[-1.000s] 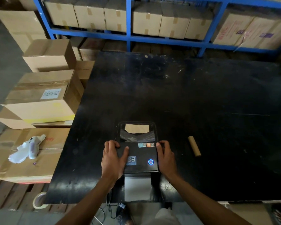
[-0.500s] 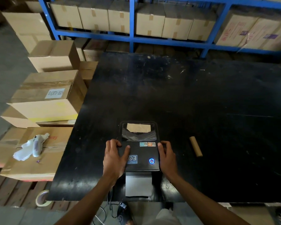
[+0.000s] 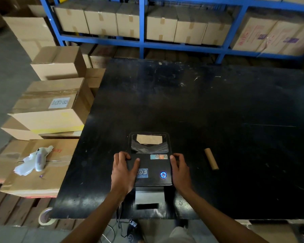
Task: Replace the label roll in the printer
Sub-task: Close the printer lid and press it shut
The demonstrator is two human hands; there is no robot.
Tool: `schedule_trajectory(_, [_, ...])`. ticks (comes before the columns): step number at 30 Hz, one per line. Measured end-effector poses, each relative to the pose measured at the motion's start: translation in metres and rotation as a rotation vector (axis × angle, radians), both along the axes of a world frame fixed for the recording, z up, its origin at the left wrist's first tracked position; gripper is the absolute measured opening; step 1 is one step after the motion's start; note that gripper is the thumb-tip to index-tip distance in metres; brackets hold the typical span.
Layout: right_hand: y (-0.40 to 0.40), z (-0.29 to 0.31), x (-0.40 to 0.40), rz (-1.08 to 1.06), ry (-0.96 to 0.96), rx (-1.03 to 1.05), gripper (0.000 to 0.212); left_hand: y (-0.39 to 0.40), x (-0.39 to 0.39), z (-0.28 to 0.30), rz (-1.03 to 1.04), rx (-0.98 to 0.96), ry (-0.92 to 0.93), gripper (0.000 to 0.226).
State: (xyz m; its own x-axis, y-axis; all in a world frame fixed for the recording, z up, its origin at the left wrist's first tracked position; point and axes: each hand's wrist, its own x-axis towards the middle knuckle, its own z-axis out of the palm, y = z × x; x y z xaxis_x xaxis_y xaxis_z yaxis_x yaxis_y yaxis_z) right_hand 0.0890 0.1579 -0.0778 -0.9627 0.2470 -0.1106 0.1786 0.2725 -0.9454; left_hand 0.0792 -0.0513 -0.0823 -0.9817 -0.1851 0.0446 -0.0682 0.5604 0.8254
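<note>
A black, scuffed desk (image 3: pixel 209 106) fills the middle of the room. Behind it stands a blue rack (image 3: pixel 141 25) with a row of taped cartons (image 3: pixel 142 23) on its shelf. Left of the desk, brown boxes (image 3: pixel 51 106) are stacked on wooden pallets (image 3: pixel 12 209); one bears a white label (image 3: pixel 59 103). A crumpled white bag (image 3: pixel 33 161) lies on a lower box. A tape roll (image 3: pixel 45 216) sits by the desk's near left corner. Cables (image 3: pixel 119 228) hang under the near edge.
</note>
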Motion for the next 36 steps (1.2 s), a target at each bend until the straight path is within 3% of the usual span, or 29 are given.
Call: schedule_trajectory(36, [-0.0024, 0.0026, -0.0007, -0.022, -0.004, -0.003, 0.013, 0.0013, 0.0016, 0.006, 0.018, -0.017, -0.006, 0.031])
